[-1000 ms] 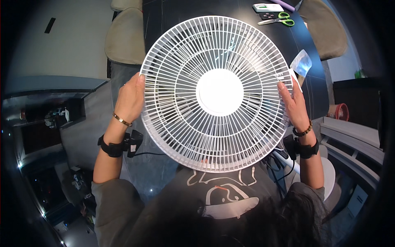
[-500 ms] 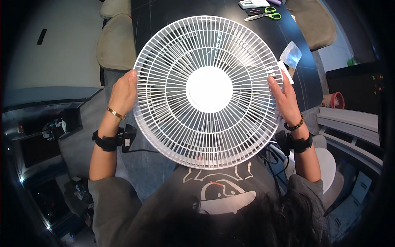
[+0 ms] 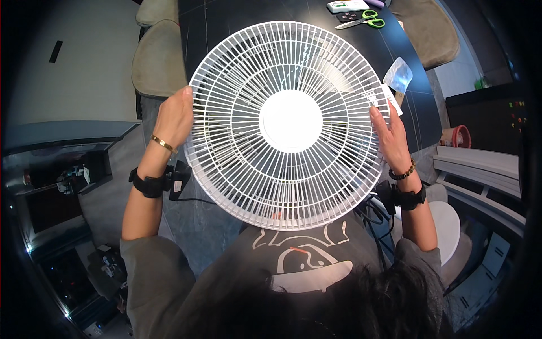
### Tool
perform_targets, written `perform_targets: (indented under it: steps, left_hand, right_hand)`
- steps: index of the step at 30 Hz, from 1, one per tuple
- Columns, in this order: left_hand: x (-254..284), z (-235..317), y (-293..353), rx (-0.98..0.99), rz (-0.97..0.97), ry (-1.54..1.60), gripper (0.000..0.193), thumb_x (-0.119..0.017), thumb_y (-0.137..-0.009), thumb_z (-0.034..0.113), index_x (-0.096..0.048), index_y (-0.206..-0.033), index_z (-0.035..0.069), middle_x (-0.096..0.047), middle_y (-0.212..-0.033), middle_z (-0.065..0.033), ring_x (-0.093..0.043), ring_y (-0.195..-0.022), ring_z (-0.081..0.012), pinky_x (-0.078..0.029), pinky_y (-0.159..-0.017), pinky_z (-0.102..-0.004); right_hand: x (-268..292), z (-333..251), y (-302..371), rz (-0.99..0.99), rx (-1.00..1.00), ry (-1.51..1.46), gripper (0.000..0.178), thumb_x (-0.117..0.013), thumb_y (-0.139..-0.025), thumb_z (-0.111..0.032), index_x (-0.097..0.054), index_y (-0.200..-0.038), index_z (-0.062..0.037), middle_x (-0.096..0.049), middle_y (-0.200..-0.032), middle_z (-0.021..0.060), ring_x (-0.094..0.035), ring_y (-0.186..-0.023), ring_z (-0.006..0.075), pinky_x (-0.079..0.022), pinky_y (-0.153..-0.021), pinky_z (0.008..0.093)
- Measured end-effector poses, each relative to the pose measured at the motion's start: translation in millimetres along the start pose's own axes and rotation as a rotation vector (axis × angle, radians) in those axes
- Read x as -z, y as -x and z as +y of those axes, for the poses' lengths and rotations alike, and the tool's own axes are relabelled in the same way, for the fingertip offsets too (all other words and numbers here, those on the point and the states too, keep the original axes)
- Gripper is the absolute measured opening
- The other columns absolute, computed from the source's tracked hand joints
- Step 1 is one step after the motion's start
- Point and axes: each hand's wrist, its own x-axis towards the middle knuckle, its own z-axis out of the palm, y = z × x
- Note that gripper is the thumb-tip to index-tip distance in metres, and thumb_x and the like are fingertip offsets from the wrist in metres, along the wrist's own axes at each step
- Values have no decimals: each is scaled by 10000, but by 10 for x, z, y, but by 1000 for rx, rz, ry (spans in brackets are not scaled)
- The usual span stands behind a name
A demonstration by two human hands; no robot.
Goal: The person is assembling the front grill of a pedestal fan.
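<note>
A large round white fan grille (image 3: 291,121) faces up before my chest, with thin bars running out from a smooth centre disc. My left hand (image 3: 174,117) is closed on its left rim, fingertips hidden behind the edge. At the opposite rim my right hand (image 3: 393,140) grips it, the thumb lying over the bars and the fingers partly hidden. A second layer of bars shows through the grille; what else lies behind it I cannot make out clearly. Beside my right fingers, a white paper piece (image 3: 392,99) lies on the dark table (image 3: 415,116).
Green-handled scissors (image 3: 370,20) lie on the table's far right part, near a white device (image 3: 347,6). A clear plastic piece (image 3: 398,74) rests near the right edge. Beige chairs (image 3: 160,59) stand left and far right. Black cables (image 3: 375,217) hang by my right side.
The grille has shifted slightly to the right and tilted a little. My left hand has moved slightly up and right with the rim; my right hand has barely moved.
</note>
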Motion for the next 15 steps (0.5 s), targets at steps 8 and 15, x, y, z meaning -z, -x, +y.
perform_targets:
  steps: [8, 15]
  left_hand:
    - [-63, 23, -19, 37, 58, -15, 426, -276, -948, 285, -535, -842, -37, -555, -823, -289, -506, -809, -470, -399, -696, -492]
    - [-44, 125, -17, -3, 54, -65, 417, -283, -944, 281, -538, -832, -30, -565, -818, -275, -512, -802, -468, -398, -696, -499]
  right_hand:
    - [-41, 79, 20, 30, 23, -117, 452, -540, -895, -281, -449, -1210, 30, -576, -1019, 81, -522, -891, 126, -419, -792, 261]
    - [50, 66, 23, -5, -20, -121, 433, -542, -894, -264, -459, -1206, 24, -578, -1025, 78, -523, -902, 124, -419, -802, 259]
